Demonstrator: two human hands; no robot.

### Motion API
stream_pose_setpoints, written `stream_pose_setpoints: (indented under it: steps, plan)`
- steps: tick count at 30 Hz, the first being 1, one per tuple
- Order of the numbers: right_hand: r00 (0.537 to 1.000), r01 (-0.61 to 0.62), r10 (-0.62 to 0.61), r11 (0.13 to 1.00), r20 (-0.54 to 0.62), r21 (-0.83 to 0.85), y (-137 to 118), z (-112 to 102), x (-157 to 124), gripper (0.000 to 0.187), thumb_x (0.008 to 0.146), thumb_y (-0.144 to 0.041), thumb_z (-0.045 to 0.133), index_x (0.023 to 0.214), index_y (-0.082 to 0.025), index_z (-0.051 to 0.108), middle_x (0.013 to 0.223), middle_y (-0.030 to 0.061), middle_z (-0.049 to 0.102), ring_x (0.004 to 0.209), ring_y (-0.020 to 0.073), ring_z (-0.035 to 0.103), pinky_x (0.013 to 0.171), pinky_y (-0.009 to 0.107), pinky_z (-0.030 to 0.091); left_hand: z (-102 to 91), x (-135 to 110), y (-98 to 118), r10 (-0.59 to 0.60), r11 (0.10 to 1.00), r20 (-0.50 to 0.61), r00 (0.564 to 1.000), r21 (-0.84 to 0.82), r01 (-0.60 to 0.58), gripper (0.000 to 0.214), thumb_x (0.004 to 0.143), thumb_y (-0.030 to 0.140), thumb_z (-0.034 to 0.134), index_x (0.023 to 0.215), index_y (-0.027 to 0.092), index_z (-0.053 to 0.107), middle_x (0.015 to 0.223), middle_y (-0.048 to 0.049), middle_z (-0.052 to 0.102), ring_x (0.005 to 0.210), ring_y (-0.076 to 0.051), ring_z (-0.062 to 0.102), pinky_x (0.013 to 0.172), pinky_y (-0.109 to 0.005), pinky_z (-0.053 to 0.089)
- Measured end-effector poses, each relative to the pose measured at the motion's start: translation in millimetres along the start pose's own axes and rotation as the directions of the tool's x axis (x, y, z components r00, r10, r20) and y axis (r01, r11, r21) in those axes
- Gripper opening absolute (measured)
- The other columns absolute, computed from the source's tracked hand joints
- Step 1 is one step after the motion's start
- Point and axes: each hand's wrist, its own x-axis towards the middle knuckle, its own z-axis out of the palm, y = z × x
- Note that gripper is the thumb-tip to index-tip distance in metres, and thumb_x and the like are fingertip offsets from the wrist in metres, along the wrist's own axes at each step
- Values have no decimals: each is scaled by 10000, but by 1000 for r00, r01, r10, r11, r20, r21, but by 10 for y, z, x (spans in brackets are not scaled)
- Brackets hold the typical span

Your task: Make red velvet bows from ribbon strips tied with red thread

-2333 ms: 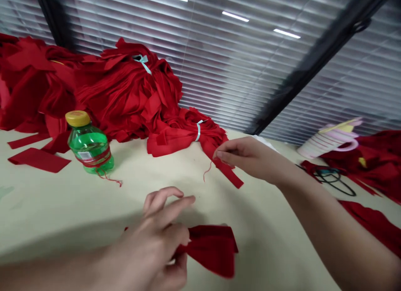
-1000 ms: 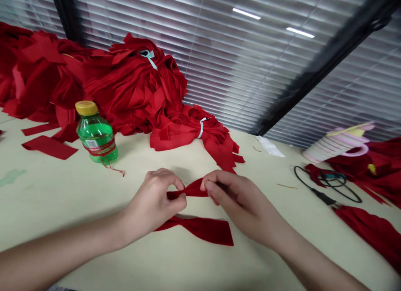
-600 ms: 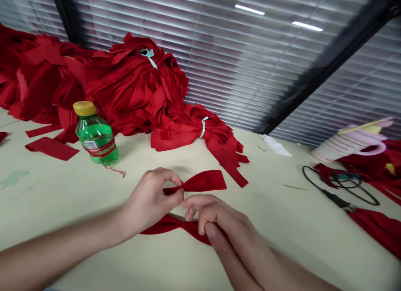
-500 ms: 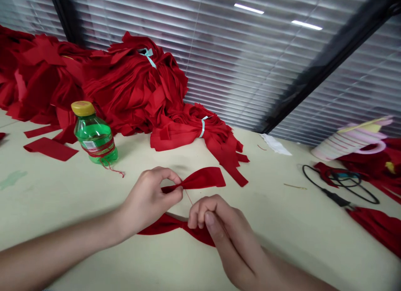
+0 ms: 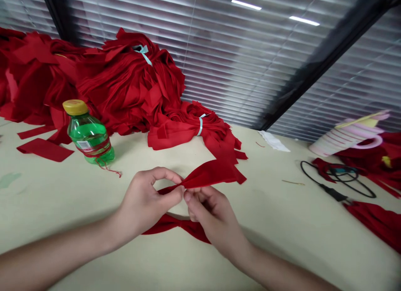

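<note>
Left hand (image 5: 147,199): I see its thumb and forefinger closed in a tight pinch on the gathered middle of the red cloth bow (image 5: 209,176).
Right hand (image 5: 209,215): its fingers (image 5: 189,197) are narrow and meet the left ones at the same gather, gripping the cloth there.
Bow position: it is held just above the counter (image 5: 62,199), close in front of me. One wing fans out to the right and the other hangs under my hands.
In the way: my right hand covers part of the lower wing. The upper wing's tip overlaps the strips behind it.
Behind: a tied bundle of red strips (image 5: 184,132) lies just past the bow, and a big heap of red cloth (image 5: 125,86) rises against the blinds (image 5: 250,65).
Left side: I see a green bottle (image 5: 89,136) with a yellow cap and red thread wound round it. It stands well apart from my hands, and a flat red piece (image 5: 45,149) lies beyond it.
Right side: a black cable (image 5: 338,182), a white scrap (image 5: 274,141) and a pink striped roll (image 5: 344,136) lie well clear.
</note>
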Motion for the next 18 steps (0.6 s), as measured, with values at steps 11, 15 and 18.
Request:
stream_pose_setpoints:
  steps: [11,15,18]
  plan:
    - [985,-67,41,985,165,159,33,-20,-10,262,791,-292,530,570,-162,475,496,-46,386,478,77,334,476,243,264,-14,16,-14,-60,985,48,997,-158,67,73,673,235,632,718,182,653,678,13,647,610,-115,557,572,-223,463]
    - [978,-101,52,965,201,241,83,-16,7,226,791,-209,473,568,-172,450,469,-58,357,466,79,311,483,253,250,-35,3,0,-119,960,120,986,-239,145,61,668,222,649,710,178,642,642,27,626,572,-94,540,522,-190,439]
    - [980,-50,3,972,198,228,112,-48,8,255,816,-199,448,565,-176,416,491,-51,365,489,86,326,507,261,266,-41,-1,-1,-108,969,111,988,-212,130,52,655,192,646,705,179,637,649,33,623,583,-92,539,530,-187,431]
